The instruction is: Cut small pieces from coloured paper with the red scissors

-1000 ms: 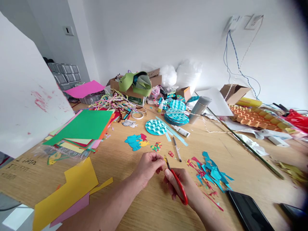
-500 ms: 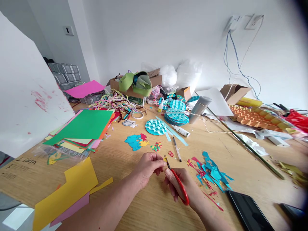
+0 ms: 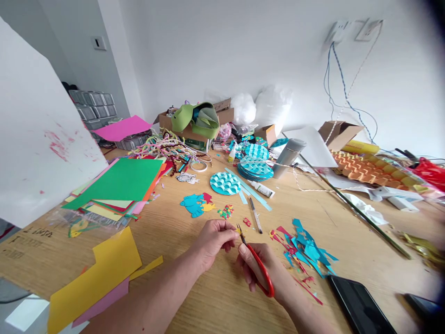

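Observation:
My right hand (image 3: 259, 266) is closed round the red-handled scissors (image 3: 263, 271), whose dark blades point up and to the left. Pinched in the fingertips of my left hand (image 3: 218, 241) is a tiny piece of yellow paper (image 3: 238, 230), right at the blade tips. Beyond my hands lie a blue paper fish (image 3: 192, 205), a yellow paper fish (image 3: 207, 207) and a small heap of colourful paper bits (image 3: 225, 212). A little red paper piece (image 3: 246, 222) and a pen (image 3: 256, 216) rest farther right.
Blue and red paper scraps (image 3: 308, 248) lie to the right, above a black phone (image 3: 359, 304). Yellow paper (image 3: 97, 278) and a stack of coloured sheets (image 3: 118, 183) are on the left. Farther back are a scale-patterned blue disc (image 3: 225, 183), a glue bottle (image 3: 262, 189) and a grey cylinder (image 3: 288, 157).
The scissor blades have parted slightly at the yellow paper. Both hands stay almost in the same place.

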A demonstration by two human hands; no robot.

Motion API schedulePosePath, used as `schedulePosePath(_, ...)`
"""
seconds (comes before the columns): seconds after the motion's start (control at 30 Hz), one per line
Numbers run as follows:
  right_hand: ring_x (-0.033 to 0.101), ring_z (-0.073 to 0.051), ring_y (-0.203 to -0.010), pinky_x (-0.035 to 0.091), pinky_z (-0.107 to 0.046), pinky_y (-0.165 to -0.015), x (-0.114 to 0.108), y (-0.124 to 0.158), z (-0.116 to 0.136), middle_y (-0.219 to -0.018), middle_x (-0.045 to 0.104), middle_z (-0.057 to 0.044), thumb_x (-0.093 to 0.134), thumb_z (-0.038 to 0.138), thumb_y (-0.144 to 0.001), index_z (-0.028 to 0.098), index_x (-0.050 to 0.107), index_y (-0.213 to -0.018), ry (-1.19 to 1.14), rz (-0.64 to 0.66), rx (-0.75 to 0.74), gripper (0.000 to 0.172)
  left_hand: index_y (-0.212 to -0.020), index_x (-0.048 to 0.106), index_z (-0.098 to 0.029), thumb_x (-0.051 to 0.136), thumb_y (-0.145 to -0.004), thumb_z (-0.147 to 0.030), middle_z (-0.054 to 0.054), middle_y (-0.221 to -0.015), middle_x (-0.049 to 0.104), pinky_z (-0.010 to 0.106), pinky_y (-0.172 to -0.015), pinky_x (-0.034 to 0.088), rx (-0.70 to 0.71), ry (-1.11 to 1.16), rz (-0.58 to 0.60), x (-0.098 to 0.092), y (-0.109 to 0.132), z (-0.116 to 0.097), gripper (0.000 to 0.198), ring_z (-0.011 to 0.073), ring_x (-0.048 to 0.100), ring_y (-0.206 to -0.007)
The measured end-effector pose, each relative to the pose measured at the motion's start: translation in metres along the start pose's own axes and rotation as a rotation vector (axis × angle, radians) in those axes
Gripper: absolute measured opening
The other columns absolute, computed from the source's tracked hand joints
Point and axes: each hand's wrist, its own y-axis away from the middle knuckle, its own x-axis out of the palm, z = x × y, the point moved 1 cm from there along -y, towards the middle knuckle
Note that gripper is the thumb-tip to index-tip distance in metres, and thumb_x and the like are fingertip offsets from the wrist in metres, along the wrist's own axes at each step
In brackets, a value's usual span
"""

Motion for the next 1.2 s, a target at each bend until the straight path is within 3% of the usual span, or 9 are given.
schedulePosePath(0.27, 0.043, -0.007, -0.028, 0.023, -0.016, -0.032, -0.0013, -0.0019, -0.003, -0.038, 0.053, 0.002, 0.053, 0.066, -0.08, 0.015, 0.054, -0.065, 0.004, 0.007, 0.001, 0.053, -0.064, 0.059, -0.015, 0.071, -0.056, -0.027, -0.003, -0.048, 0.054, 0.021, -0.045, 0.03, -0.001, 0.011, -0.003, -0.0006, -0.0006, 0.0003, 0.019, 0.0065, 0.044, -0.044)
schedulePosePath(1.0, 0.044, -0.007, -0.029, 0.024, -0.016, -0.032, -0.0039, 0.0003, -0.0019, -0.039, 0.051, 0.003, 0.055, 0.068, -0.078, 0.017, 0.051, -0.061, 0.027, 0.04, 0.021, 0.054, -0.06, 0.058, -0.015, 0.068, -0.056, -0.025, -0.003, -0.046, 0.051, 0.021, -0.045, 0.03, -0.02, 0.025, 0.04, -0.0017, 0.0013, -0.0016, 0.015, 0.0065, 0.042, -0.043)
schedulePosePath(1.1, 0.043, -0.007, -0.028, 0.023, -0.016, -0.032, -0.0038, 0.0014, 0.0007, -0.038, 0.051, 0.003, 0.052, 0.07, -0.078, 0.016, 0.053, -0.062, 0.009, 0.029, 0.02, 0.057, -0.062, 0.059, -0.014, 0.067, -0.059, -0.029, -0.002, -0.048, 0.053, 0.021, -0.044, 0.028, -0.053, 0.09, 0.069, -0.0008, 0.002, -0.0015, 0.018, 0.0067, 0.042, -0.042)
schedulePosePath(1.2, 0.041, -0.006, -0.027, 0.024, -0.016, -0.033, -0.0041, 0.0029, 0.0041, -0.038, 0.05, 0.003, 0.045, 0.074, -0.079, 0.015, 0.054, -0.064, -0.011, -0.005, 0.025, 0.061, -0.067, 0.062, -0.012, 0.064, -0.064, -0.038, 0.0, -0.05, 0.055, 0.022, -0.043, 0.03, -0.175, 0.185, 0.11, -0.0006, 0.0006, 0.0003, 0.026, 0.0074, 0.043, -0.041)
